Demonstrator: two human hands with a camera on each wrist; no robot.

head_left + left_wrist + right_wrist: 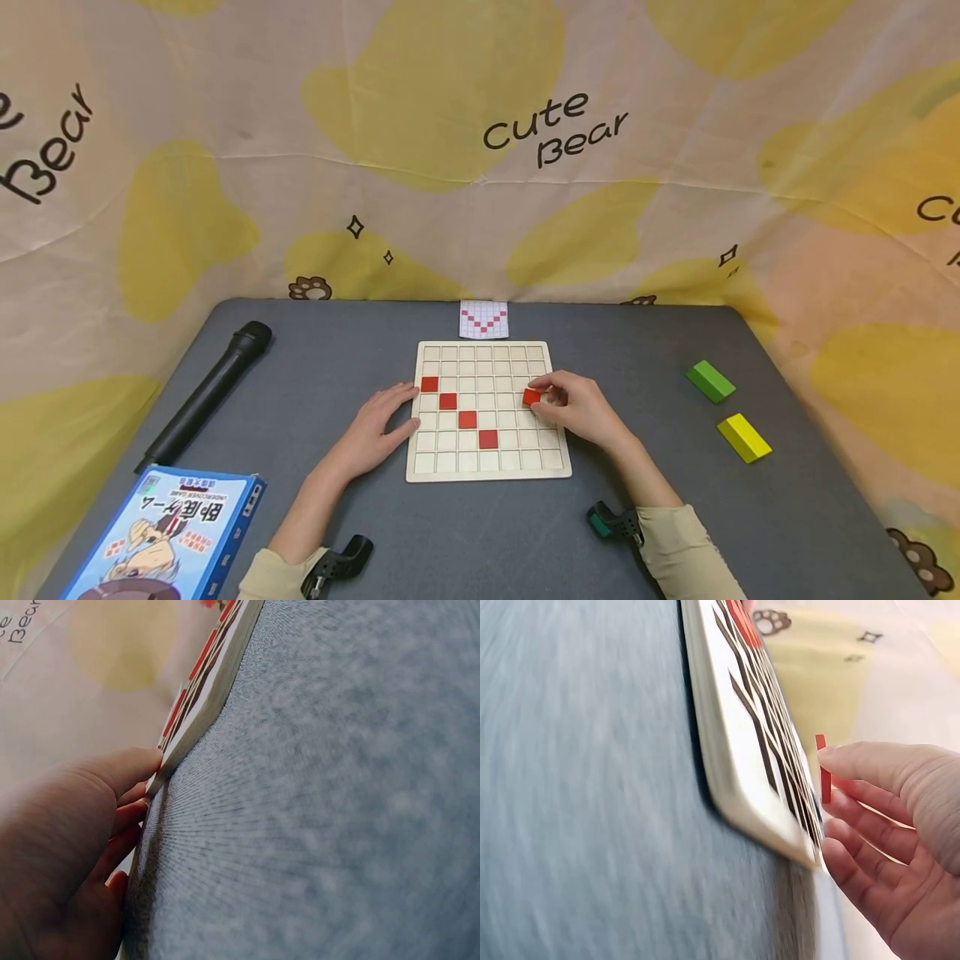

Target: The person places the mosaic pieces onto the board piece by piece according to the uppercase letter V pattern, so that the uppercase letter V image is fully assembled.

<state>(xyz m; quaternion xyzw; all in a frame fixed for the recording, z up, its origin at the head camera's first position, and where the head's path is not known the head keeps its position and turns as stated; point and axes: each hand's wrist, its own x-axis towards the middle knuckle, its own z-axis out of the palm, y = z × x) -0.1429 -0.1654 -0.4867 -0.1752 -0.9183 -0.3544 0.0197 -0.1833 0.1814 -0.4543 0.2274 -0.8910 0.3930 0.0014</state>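
Observation:
A pale grid board (442, 462) lies on the grey table, and several red square tiles (467, 420) fill cells in a diagonal from its left side down to the middle. My right hand (585, 408) pinches one thin red tile (823, 769) between thumb and fingers, over the board's right side. In the right wrist view this tile is held on edge, just past the board's rim. My left hand (372, 429) rests at the board's left edge, its fairly straight fingers and thumb touching the rim. The left wrist view shows the thumb (139, 766) against the board's side.
Behind the board lies a small card (483, 320) with a V of red squares on a grid. A green block (710, 382) and a yellow block (745, 438) lie to the right. At left are a black microphone (206, 398) and a blue box (161, 533).

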